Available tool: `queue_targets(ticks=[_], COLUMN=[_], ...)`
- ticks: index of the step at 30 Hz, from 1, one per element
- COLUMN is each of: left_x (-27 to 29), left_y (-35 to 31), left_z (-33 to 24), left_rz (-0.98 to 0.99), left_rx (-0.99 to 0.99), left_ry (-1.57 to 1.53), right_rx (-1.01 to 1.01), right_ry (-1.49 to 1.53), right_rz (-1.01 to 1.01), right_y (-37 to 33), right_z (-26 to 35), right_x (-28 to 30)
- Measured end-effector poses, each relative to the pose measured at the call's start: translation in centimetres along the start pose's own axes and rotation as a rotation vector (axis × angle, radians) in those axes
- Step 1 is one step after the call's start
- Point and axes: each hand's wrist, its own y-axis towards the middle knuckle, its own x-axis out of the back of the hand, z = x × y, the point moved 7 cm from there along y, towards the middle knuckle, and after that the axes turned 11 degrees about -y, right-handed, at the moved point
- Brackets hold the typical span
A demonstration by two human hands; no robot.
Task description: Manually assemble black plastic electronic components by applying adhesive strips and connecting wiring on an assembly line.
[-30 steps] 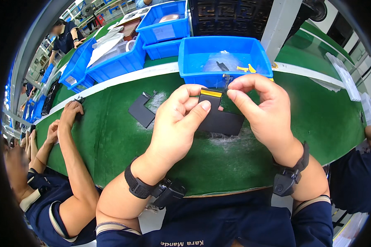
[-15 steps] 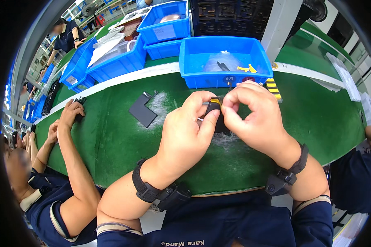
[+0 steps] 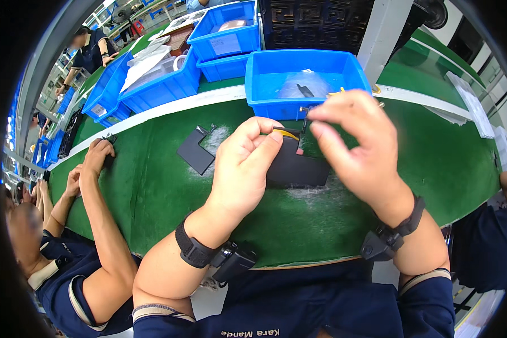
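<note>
My left hand (image 3: 245, 160) is closed on a black L-shaped flat part (image 3: 298, 169), its thumb on top near a curved yellow strip (image 3: 287, 133) at the upper end. The part's wide leg lies over the green table. Just to the right, my right hand (image 3: 357, 146) is raised, thumb and forefinger around a thin dark piece (image 3: 305, 119) too small to name. A little pink shows at the part's inner corner. Another black L-shaped part (image 3: 196, 152) lies on the table to the left, beside whitish dust.
A blue bin (image 3: 276, 110) stands beyond my hands, holding a clear bag (image 3: 307, 84) and a small black piece. More blue bins (image 3: 158, 87) are at the far left. A grey post (image 3: 386, 39) rises behind. At left, a co-worker's hands (image 3: 98, 158) work over the green table (image 3: 152, 208).
My right hand has drawn away to the right from the black part. My left hand has shifted slightly left, and the part's wide leg now shows.
</note>
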Motion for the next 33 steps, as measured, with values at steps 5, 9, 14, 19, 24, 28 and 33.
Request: queue_targets(ticks=[5,9,14,19,24,28,33], left_x=[0.1,-0.6,-0.5,-0.3,-0.4,-0.6,-0.6], left_y=[-0.3,-0.5,0.0,0.0,0.0,-0.3,-0.3], left_z=[-0.6,-1.0,-0.2,-0.4,-0.5,-0.9,-0.9], left_rz=[-0.036,-0.02,-0.02,0.009,0.027,0.021,0.036], left_rx=[-0.163,-0.165,-0.053,0.002,-0.014,-0.09,-0.103], left_ry=[0.235,0.409,0.172,0.048,0.04,0.054,0.096], right_rx=[-0.07,-0.006,-0.01,-0.103,-0.186,-0.398,-0.325], right_ry=[0.077,0.031,-0.444,-0.135,0.159,0.342,0.233], right_rz=[0.036,0.004,-0.16,-0.006,0.029,0.049,0.116], right_y=[-0.6,-0.2,1.3,0.6,-0.2,-0.5,-0.4], right_z=[0.4,0.8,-3.6,-2.8,-1.1,-2.4,-2.1], right_x=[-1.0,-0.3,1.5,-0.3,-0.8,-1.2,-1.4])
